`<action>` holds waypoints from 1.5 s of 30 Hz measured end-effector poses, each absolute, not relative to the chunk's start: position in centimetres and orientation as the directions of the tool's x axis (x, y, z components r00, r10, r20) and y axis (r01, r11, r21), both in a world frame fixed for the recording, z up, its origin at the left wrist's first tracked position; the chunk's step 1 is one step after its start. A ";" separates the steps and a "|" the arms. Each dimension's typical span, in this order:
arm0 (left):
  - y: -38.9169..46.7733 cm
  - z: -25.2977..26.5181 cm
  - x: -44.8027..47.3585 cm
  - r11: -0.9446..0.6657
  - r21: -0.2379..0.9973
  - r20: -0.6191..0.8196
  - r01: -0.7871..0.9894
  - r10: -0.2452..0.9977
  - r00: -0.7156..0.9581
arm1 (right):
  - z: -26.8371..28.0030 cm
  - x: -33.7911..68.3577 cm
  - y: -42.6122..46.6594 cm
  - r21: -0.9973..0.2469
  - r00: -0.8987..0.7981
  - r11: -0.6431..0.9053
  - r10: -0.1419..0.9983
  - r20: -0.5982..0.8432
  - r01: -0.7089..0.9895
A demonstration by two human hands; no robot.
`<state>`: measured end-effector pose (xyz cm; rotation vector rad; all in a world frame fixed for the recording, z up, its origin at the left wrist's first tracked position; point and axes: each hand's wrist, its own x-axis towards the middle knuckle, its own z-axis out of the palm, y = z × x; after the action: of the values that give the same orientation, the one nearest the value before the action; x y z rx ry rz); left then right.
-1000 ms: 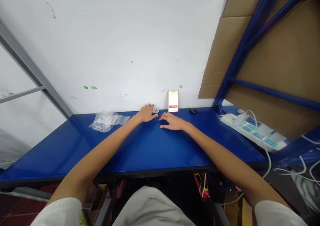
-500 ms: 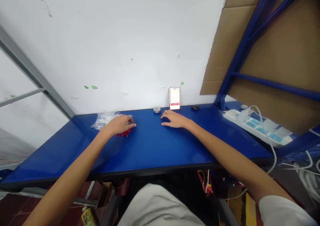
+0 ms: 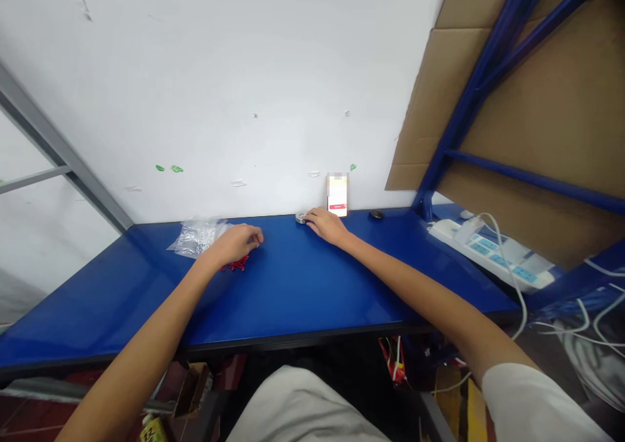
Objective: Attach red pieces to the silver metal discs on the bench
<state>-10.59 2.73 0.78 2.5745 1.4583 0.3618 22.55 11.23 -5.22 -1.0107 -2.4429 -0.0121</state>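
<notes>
On the blue table, my right hand (image 3: 326, 224) reaches to a small round silvery metal piece (image 3: 299, 219), its thumb and fingers at the right rim and covering part of it. My left hand (image 3: 243, 241) hovers at the left, fingers curled and the thumb a little apart, with nothing visible between them. Partly under it lies a small heap of thin red pieces (image 3: 236, 265), too fine to make out. Beside that wrist is a crumpled clear plastic bag (image 3: 195, 235).
A phone (image 3: 338, 196) with a lit screen leans against the white wall. Right of it lies a small black object (image 3: 375, 214). A white power strip (image 3: 488, 252) with a plug and cables sits near the blue frame (image 3: 452, 129). The table's front edge (image 3: 293, 342) is dark.
My right hand has moved left onto the metal piece, its fingers closing at the rim. My left hand stays by the red heap, fingers curled more. The view has shifted slightly.
</notes>
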 end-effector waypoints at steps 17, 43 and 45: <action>2.6 -0.2 -11.6 -0.515 0.163 0.159 0.841 0.855 0.493 | -1.9 25.1 7.8 -0.957 -0.220 0.277 0.942 0.252 0.090; 4.2 -1.8 -2.1 -0.418 0.846 0.347 0.331 0.903 0.252 | -4.6 22.5 5.7 -0.985 -0.279 0.118 0.948 0.150 -0.129; 4.1 -1.8 -1.8 -0.411 0.875 0.354 0.255 0.903 0.242 | -4.6 22.5 5.6 -0.982 -0.271 0.130 0.949 0.163 -0.136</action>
<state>-1.84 4.08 -1.79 1.8207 1.0638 1.1845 22.47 5.65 -4.60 -0.8643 -1.3900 1.3503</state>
